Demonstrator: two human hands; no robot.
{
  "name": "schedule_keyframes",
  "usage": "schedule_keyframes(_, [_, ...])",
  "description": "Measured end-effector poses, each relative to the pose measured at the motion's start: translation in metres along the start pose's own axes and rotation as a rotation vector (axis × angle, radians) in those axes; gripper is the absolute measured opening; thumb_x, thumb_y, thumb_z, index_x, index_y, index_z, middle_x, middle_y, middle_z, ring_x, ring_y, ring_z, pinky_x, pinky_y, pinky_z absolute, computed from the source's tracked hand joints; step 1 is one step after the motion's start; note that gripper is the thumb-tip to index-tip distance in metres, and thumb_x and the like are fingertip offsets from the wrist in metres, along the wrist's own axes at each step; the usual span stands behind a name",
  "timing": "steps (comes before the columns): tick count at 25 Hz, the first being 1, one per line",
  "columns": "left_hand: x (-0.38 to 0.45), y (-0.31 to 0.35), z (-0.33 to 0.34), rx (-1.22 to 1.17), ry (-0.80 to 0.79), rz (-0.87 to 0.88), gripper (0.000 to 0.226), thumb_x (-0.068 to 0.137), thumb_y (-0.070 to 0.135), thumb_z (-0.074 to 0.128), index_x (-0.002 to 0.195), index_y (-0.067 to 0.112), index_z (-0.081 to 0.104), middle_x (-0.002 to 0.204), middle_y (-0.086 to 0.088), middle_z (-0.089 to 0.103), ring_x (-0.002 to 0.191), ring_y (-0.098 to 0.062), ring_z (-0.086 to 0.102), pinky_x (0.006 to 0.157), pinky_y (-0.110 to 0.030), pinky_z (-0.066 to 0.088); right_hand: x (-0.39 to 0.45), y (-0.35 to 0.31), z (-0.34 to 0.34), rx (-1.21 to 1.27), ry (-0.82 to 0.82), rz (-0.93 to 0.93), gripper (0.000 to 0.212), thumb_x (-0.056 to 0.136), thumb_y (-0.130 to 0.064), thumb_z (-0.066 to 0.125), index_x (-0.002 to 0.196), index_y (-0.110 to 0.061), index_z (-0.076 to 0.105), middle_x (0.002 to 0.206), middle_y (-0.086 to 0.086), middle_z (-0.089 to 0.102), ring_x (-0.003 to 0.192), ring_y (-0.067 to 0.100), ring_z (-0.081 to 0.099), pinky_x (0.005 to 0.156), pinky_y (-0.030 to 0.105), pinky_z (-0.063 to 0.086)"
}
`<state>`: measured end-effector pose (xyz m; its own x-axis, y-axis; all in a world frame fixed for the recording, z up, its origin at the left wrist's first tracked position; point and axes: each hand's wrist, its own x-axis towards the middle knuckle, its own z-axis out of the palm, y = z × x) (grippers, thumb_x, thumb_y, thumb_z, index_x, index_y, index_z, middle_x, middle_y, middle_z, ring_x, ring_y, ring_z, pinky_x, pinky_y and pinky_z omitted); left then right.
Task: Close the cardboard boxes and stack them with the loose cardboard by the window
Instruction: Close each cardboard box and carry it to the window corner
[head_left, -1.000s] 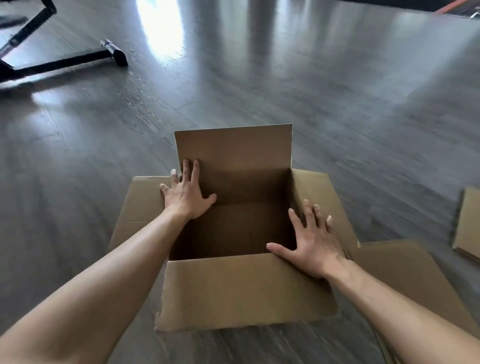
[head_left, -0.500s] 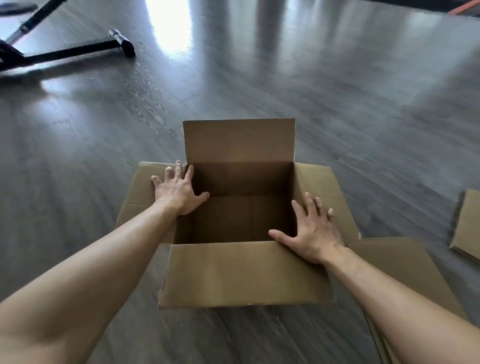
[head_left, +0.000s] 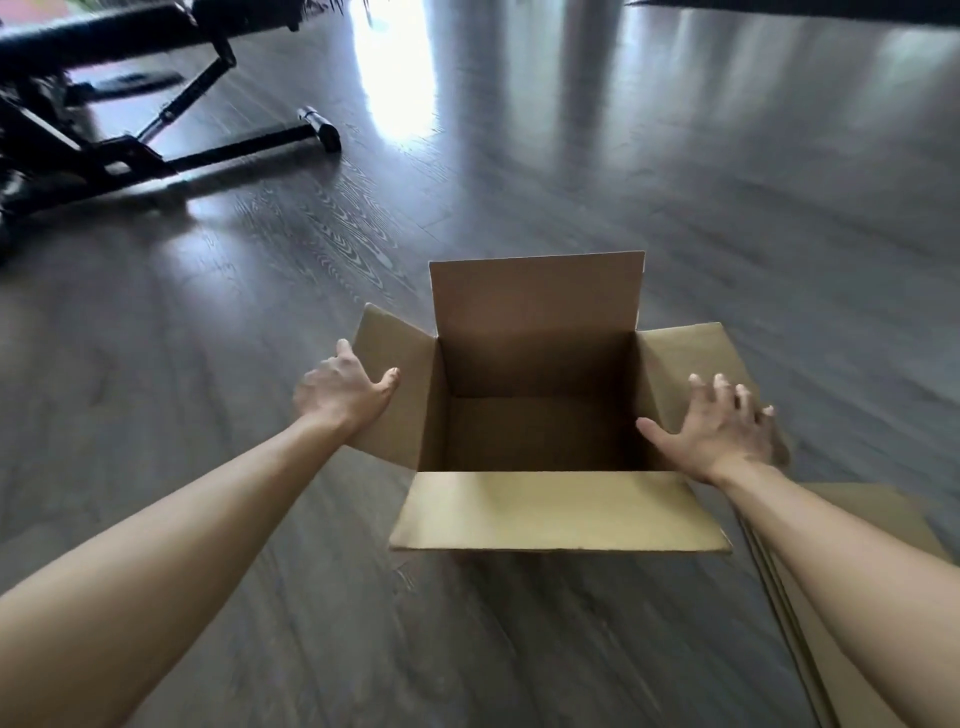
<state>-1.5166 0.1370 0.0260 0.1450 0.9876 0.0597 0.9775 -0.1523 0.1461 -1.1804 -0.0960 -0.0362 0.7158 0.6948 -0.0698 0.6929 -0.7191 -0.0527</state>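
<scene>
An open brown cardboard box (head_left: 540, 514) stands on the dark wood floor in front of me, empty inside. Its far flap stands upright and its near flap folds out toward me. My left hand (head_left: 343, 395) grips the left flap, thumb on its inner face and fingers behind it, with the flap tilted up. My right hand (head_left: 719, 431) lies flat with spread fingers on the right flap, which slopes outward.
A flat pile of loose cardboard (head_left: 862, 519) lies on the floor at the lower right, partly under my right arm. A black metal bench frame (head_left: 119, 150) stands at the far left. Window glare falls on the floor (head_left: 395, 88) beyond the box.
My left hand moved from the box's inner left edge to the outside of the left flap and raised it. My right hand slid outward on the right flap. The view tilted up.
</scene>
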Motion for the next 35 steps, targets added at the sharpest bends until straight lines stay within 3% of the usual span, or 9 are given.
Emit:
schedule_keyframes(4, [-0.026, 0.035, -0.011, -0.162, 0.102, 0.162, 0.089, 0.09, 0.066, 0.053, 0.156, 0.012, 0.028, 0.135, -0.018, 0.061, 0.119, -0.039, 0.061, 0.091, -0.044, 0.051, 0.001, 0.006, -0.012, 0.039, -0.006, 0.042, 0.099, 0.079, -0.082, 0.045, 0.154, -0.022, 0.02, 0.163, 0.014, 0.016, 0.149, 0.038, 0.014, 0.117, 0.062, 0.016])
schedule_keyframes(7, [-0.044, 0.071, -0.006, -0.359, -0.109, 0.218, 0.097, 0.088, 0.072, 0.051, 0.16, 0.016, 0.016, 0.152, -0.014, 0.047, 0.134, -0.036, 0.049, 0.106, -0.046, 0.043, -0.004, 0.012, -0.019, 0.056, -0.003, 0.059, 0.099, 0.081, -0.079, 0.049, 0.155, -0.021, 0.019, 0.163, 0.015, 0.013, 0.149, 0.039, 0.012, 0.117, 0.061, 0.019])
schedule_keyframes(9, [-0.055, 0.088, 0.004, -0.492, -0.32, 0.313, 0.099, 0.088, 0.075, 0.048, 0.161, 0.021, 0.007, 0.164, -0.009, 0.024, 0.148, -0.032, 0.028, 0.119, -0.046, 0.028, -0.007, 0.016, -0.024, 0.084, -0.018, 0.069, 0.101, 0.082, -0.077, 0.051, 0.157, -0.02, 0.016, 0.164, 0.015, 0.009, 0.15, 0.04, 0.008, 0.117, 0.06, 0.018])
schedule_keyframes(11, [-0.067, 0.09, 0.022, -0.265, -0.442, 0.483, 0.101, 0.086, 0.083, 0.034, 0.161, 0.026, -0.003, 0.169, -0.002, 0.001, 0.155, -0.029, 0.005, 0.124, -0.053, 0.012, -0.012, 0.02, -0.027, 0.097, -0.036, 0.083, 0.102, 0.082, -0.076, 0.053, 0.158, -0.02, 0.013, 0.165, 0.015, 0.006, 0.151, 0.039, 0.006, 0.117, 0.059, 0.019])
schedule_keyframes(14, [-0.083, 0.069, 0.056, 0.119, -0.46, 0.653, 0.099, 0.082, 0.089, 0.013, 0.159, 0.03, -0.006, 0.168, -0.001, -0.012, 0.155, -0.027, -0.01, 0.122, -0.061, -0.002, -0.019, 0.029, -0.022, 0.112, -0.078, 0.118, 0.105, 0.082, -0.076, 0.053, 0.159, -0.021, 0.006, 0.165, 0.018, 0.005, 0.15, 0.039, 0.009, 0.117, 0.057, 0.019])
schedule_keyframes(19, [-0.085, 0.059, 0.071, 0.13, -0.443, 0.638, 0.108, 0.072, 0.095, 0.0, 0.16, 0.033, -0.008, 0.167, 0.002, -0.017, 0.153, -0.023, -0.018, 0.12, -0.058, -0.01, -0.026, 0.031, -0.016, 0.224, -0.082, 0.211, 0.113, 0.08, -0.076, 0.056, 0.158, -0.018, -0.001, 0.157, 0.02, 0.024, 0.141, 0.04, 0.032, 0.112, 0.055, 0.031])
schedule_keyframes(26, [-0.088, 0.059, 0.071, 0.144, -0.448, 0.627, 0.103, 0.077, 0.093, 0.004, 0.159, 0.034, -0.01, 0.166, 0.001, -0.019, 0.153, -0.023, -0.019, 0.12, -0.057, -0.011, -0.027, 0.007, -0.034, 0.283, 0.072, 0.223, 0.109, 0.086, -0.058, 0.065, 0.158, -0.01, -0.003, 0.15, 0.027, 0.032, 0.134, 0.042, 0.037, 0.106, 0.052, 0.037])
schedule_keyframes(29, [-0.087, 0.06, 0.071, 0.138, -0.46, 0.62, 0.105, 0.074, 0.094, 0.001, 0.159, 0.033, -0.01, 0.166, 0.0, -0.02, 0.152, -0.024, -0.02, 0.119, -0.057, -0.012, -0.024, -0.02, -0.057, 0.275, 0.162, 0.146, 0.107, 0.089, -0.048, 0.065, 0.157, -0.007, -0.008, 0.148, 0.027, 0.037, 0.129, 0.042, 0.042, 0.103, 0.051, 0.041])
schedule_keyframes(35, [-0.086, 0.061, 0.072, 0.113, -0.45, 0.613, 0.108, 0.072, 0.096, 0.0, 0.159, 0.033, -0.009, 0.167, 0.0, -0.017, 0.153, -0.023, -0.019, 0.119, -0.057, -0.01, -0.043, -0.08, -0.064, 0.144, 0.216, -0.092, 0.105, 0.086, -0.056, 0.062, 0.157, -0.014, -0.002, 0.142, 0.021, 0.043, 0.119, 0.038, 0.054, 0.093, 0.048, 0.048])
